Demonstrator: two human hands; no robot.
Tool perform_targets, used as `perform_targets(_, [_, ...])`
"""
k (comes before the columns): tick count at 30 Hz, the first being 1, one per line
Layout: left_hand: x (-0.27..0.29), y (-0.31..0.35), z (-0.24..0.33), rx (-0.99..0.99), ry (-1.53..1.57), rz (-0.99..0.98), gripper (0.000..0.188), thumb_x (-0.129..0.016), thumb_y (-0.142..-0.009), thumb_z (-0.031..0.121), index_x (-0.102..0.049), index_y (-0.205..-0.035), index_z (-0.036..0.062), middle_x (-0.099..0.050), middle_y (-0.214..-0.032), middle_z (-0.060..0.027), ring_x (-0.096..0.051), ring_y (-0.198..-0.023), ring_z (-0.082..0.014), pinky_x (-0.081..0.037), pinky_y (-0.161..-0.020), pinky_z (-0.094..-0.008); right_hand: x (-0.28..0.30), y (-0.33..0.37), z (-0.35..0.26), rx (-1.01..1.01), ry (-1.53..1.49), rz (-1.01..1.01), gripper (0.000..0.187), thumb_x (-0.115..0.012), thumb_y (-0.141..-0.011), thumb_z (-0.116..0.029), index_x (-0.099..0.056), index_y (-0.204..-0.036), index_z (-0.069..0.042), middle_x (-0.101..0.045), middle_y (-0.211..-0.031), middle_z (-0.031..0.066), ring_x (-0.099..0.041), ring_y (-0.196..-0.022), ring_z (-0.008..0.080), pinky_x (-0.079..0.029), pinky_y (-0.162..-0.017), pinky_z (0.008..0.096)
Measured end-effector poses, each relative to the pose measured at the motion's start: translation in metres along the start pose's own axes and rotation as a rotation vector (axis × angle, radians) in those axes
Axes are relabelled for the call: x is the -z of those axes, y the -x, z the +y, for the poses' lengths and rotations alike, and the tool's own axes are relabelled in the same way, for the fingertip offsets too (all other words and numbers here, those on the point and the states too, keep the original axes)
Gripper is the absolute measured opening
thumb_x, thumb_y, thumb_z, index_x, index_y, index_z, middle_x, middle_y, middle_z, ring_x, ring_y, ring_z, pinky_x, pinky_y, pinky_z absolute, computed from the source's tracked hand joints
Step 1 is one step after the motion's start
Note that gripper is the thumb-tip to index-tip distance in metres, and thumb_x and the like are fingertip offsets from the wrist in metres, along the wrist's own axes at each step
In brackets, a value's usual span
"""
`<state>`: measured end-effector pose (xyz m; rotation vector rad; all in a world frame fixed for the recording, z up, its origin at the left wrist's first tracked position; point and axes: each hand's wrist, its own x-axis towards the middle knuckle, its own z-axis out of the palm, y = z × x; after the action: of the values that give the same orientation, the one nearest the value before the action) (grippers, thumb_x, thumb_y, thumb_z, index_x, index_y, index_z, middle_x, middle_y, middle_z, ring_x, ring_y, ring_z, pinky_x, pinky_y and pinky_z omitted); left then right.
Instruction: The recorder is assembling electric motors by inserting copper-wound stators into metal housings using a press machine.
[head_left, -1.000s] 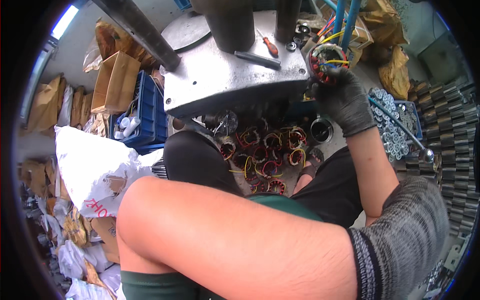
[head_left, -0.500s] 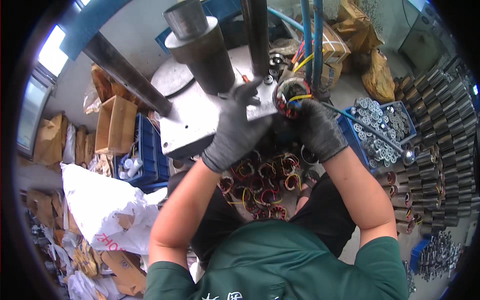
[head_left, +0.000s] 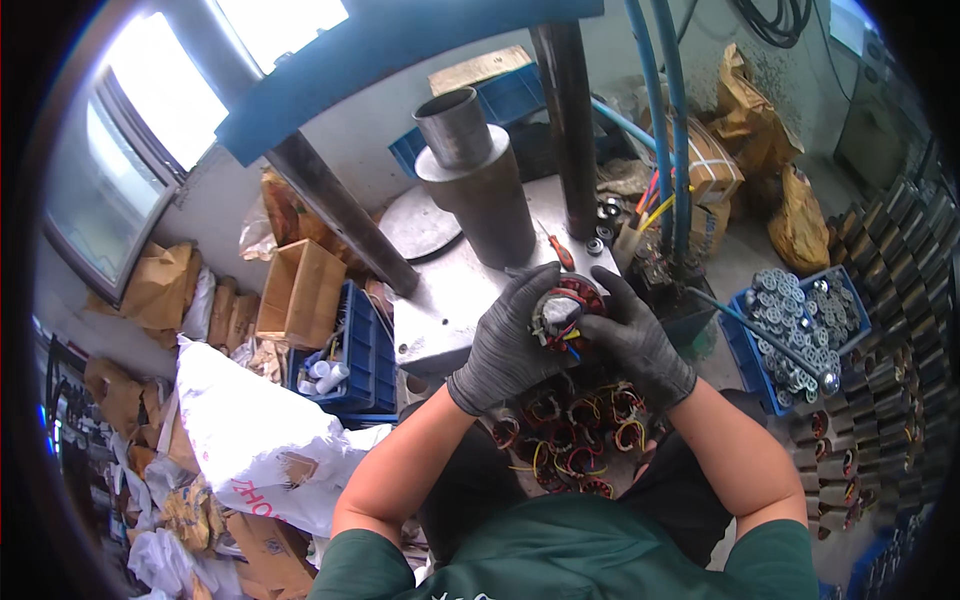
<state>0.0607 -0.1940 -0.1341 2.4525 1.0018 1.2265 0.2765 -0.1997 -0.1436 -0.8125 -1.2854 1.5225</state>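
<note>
Both my gloved hands hold a wound motor stator point(head_left: 566, 308), a ring with red-brown coils and yellow and blue lead wires, over the near edge of the metal press table point(head_left: 440, 322). My left hand point(head_left: 512, 342) wraps the ring's left side. On the right, my right hand point(head_left: 640, 345) grips it, thumb by the wires. The stator's underside is hidden by the gloves. A stepped steel cylinder point(head_left: 480, 190) stands on the table beyond, and an orange-handled screwdriver point(head_left: 562, 252) lies just behind the stator. Several similar stators point(head_left: 565, 430) lie below, between my legs.
Steel posts point(head_left: 340, 215) and blue pipes point(head_left: 672, 130) rise around the table. A blue crate of small metal discs point(head_left: 790, 325) is at right, beside rows of metal tubes point(head_left: 900, 330). To the left are a white sack point(head_left: 260, 430), a wooden box point(head_left: 300, 295) and a blue crate point(head_left: 370, 340).
The stator has come from the table's right side toward the middle, nearer me. My left hand, earlier apart from it, now holds it too. The view has shifted.
</note>
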Motion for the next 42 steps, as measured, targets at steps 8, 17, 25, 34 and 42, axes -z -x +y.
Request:
perform_targets(8, [0.091, -0.085, -0.015, 0.007, -0.348, 0.425, 0.080, -0.097, -0.068, 0.024, -0.059, -0.136, 0.0055, -0.071, -0.120, -0.0132, -0.071, -0.111, -0.0250, -0.058, -0.096, -0.0368, 0.003, 0.017, -0.010, -0.129, -0.015, -0.171, 0.077, -0.067, -0.103, -0.026, -0.023, -0.167, -0.023, -0.059, -0.128, 0.0161, -0.068, -0.101, 0.0156, -0.061, -0.075, 0.0301])
perform_targets(17, [0.142, -0.197, -0.049, 0.228, 0.415, 0.549, 0.038, -0.083, -0.084, 0.004, -0.068, -0.119, 0.0022, -0.075, -0.109, -0.0091, -0.070, -0.100, -0.0148, -0.060, -0.089, -0.0278, -0.005, 0.014, -0.017, -0.176, 0.542, -0.506, 0.083, -0.065, -0.100, -0.058, -0.047, -0.152, 0.004, -0.066, -0.136, 0.0209, -0.065, -0.124, 0.0304, -0.049, -0.108, 0.0373])
perform_targets(25, [0.154, -0.223, -0.077, 0.380, -0.037, 0.314, 0.036, -0.088, -0.082, 0.026, -0.076, -0.107, 0.0036, -0.077, -0.105, -0.0086, -0.073, -0.092, -0.0167, -0.058, -0.081, -0.0304, -0.006, 0.017, -0.011, -0.054, 0.671, -0.550, 0.059, -0.064, -0.102, -0.049, -0.061, -0.139, -0.003, -0.071, -0.126, 0.0197, -0.069, -0.116, 0.0310, -0.053, -0.101, 0.0391])
perform_targets(34, [0.151, -0.246, -0.145, 0.563, 0.142, 0.140, 0.064, -0.087, -0.082, 0.049, -0.072, -0.116, -0.0022, -0.077, -0.104, -0.0132, -0.074, -0.090, -0.0185, -0.059, -0.082, -0.0321, 0.005, 0.019, -0.003, -0.082, 0.740, -0.614, 0.049, -0.065, -0.101, -0.045, -0.067, -0.126, -0.003, -0.074, -0.111, 0.0203, -0.071, -0.104, 0.0338, -0.054, -0.096, 0.0431])
perform_targets(42, [0.167, -0.222, -0.113, 0.392, -0.042, 0.014, 0.045, -0.085, -0.084, 0.031, -0.071, -0.118, 0.0044, -0.075, -0.103, -0.0071, -0.070, -0.092, -0.0156, -0.059, -0.080, -0.0314, 0.003, 0.017, -0.002, 0.048, 0.858, -0.631, 0.058, -0.061, -0.100, -0.047, -0.064, -0.133, 0.001, -0.073, -0.113, 0.0243, -0.070, -0.109, 0.0384, -0.054, -0.098, 0.0461])
